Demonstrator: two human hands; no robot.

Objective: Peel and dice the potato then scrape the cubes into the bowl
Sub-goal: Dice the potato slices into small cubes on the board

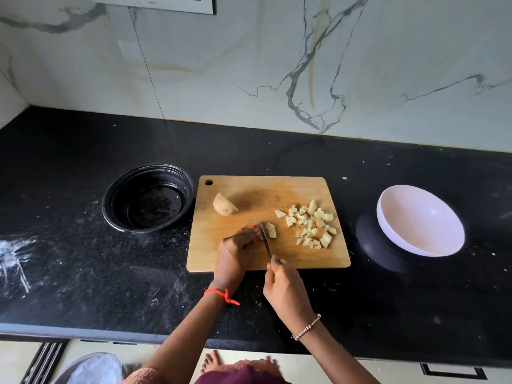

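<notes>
- On the wooden cutting board [277,189], near its front edge: left hand [235,250], fingers curled over a potato piece [271,230], pinning it down.
- Right hand [282,289] grips the knife [265,239] by the handle; blade sits just right of the left fingertips, cutting into that piece.
- Diced cubes [311,227] heaped on the board's right side, apart from the blade.
- Potato half [224,205] lies far left on the board.
- White bowl [421,220] right of the board, black bowl [146,198] left; both on the black counter [83,259].
</notes>
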